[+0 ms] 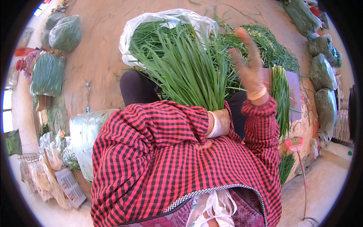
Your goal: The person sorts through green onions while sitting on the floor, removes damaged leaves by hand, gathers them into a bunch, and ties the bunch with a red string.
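My left hand (pixel 220 122), in a pale glove, is closed around the lower end of a thick bunch of garlic chives (pixel 185 72). The long flat leaves fan up and away from me, over a clear plastic bag (pixel 130 39) full of more greens. To the right of the bunch, my right hand (pixel 249 75) is raised, also gloved. Its fingers are spread and slightly blurred by motion, with nothing in them. Beside that wrist, a neat bundle of chives (pixel 279 98) lies across a flat purplish board (pixel 295 90).
Loose chives (pixel 268 47) are heaped beyond my right hand. Filled bags of greens (pixel 325 72) line the right side, with others (pixel 66 33) at far left. A wrapped white bale (pixel 87 132) sits by my left elbow. A red-headed broom (pixel 294 143) lies at lower right.
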